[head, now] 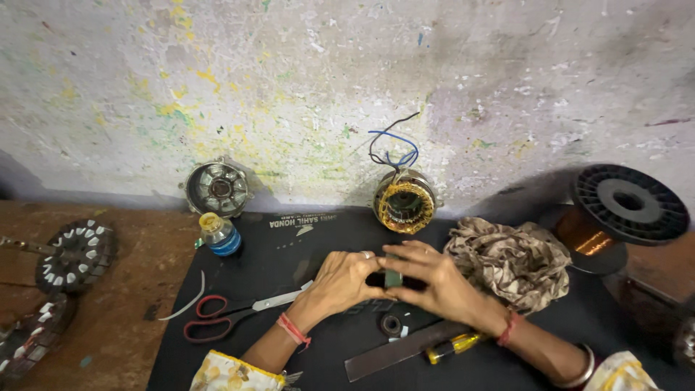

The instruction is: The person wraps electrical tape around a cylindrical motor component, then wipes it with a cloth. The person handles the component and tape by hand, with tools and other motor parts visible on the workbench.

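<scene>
black mat (304,239), both hands (394,282) mid-mat, scissors (232,311) left

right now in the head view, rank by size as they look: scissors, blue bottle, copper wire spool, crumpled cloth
1. Crumpled cloth and copper wire spool: look about alike, and the spool is partly hidden, so no ranking between them.
2. Scissors.
3. Blue bottle, clearly smallest.

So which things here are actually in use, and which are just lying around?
In use: left hand and right hand, together holding a small green piece.

Lying about: scissors, bottle, wound stator, cloth, wire spool, screwdriver.
</scene>
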